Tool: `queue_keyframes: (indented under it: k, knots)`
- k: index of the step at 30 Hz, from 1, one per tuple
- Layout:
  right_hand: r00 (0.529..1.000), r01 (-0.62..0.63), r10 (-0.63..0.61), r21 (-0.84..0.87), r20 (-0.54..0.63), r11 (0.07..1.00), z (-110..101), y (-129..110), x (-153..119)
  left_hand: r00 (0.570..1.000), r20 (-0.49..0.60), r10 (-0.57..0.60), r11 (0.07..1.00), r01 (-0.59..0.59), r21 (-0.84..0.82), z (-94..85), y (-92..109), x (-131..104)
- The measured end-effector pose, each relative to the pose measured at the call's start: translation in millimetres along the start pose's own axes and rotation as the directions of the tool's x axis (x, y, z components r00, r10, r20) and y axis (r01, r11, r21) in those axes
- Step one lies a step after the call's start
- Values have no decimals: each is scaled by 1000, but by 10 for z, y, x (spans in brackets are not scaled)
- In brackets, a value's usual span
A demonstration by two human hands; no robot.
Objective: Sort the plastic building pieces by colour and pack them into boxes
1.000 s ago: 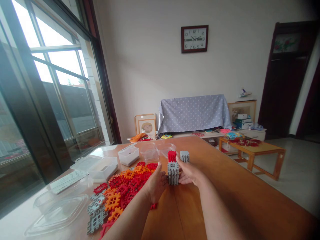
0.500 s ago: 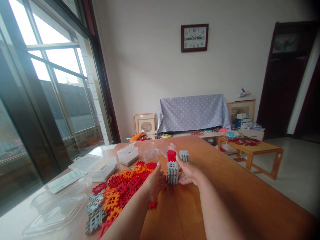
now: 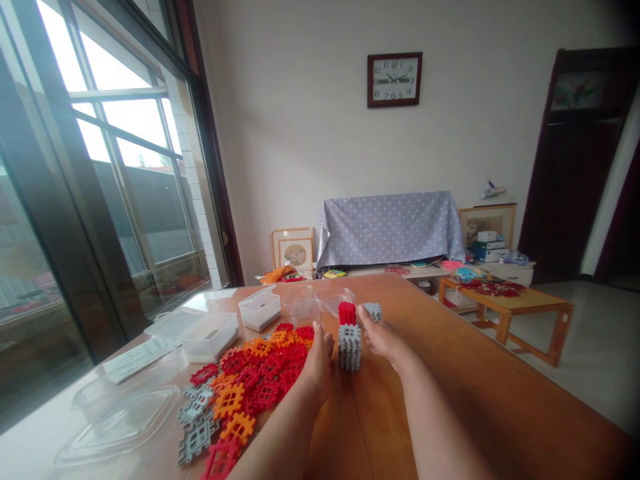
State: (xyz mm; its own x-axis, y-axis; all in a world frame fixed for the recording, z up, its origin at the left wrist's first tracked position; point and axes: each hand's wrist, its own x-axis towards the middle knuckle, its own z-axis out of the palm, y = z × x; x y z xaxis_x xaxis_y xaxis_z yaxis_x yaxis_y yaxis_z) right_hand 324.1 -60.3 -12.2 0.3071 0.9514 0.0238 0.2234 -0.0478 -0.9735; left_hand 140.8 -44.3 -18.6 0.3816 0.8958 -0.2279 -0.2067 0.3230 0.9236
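Observation:
A stack of grey window-shaped plastic building pieces (image 3: 350, 348) stands on the table between my hands. Just behind it is a stack of red pieces (image 3: 347, 313). Another grey stack (image 3: 373, 311) stands farther back to the right, partly covered by my right hand. My left hand (image 3: 320, 365) is upright left of the front grey stack, open, with a small gap to it. On the other side my right hand (image 3: 379, 335) is open too, thumb raised close to the red stack and fingers slightly bent. Neither hand appears to hold anything.
A loose heap of red, orange and grey pieces (image 3: 265, 367) spreads left of my left arm. Clear plastic boxes (image 3: 210, 339), lids (image 3: 120, 427) and a paper sheet (image 3: 140, 359) lie farther left. The wooden table (image 3: 450, 373) extends right; a low table (image 3: 505, 300) stands beyond.
Both hands have moved apart slightly from the front grey stack, leaving gaps on either side. The stacks look unchanged, and the whole view has shifted a little.

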Motion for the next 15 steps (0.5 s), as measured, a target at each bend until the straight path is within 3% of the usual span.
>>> queue_keyframes:
  k: [7,12,15]
  knots:
    - [999,-20,19,-24,-32,1000,160,-117,-103,996,62,66,994,-60,-90,55,-117,14]
    - [998,-55,57,176,-6,983,310,-49,-217,994,57,88,988,-80,-135,104,-122,-6]
    - [997,-42,54,209,-49,977,390,21,-287,991,43,128,982,-121,-145,115,-147,9]
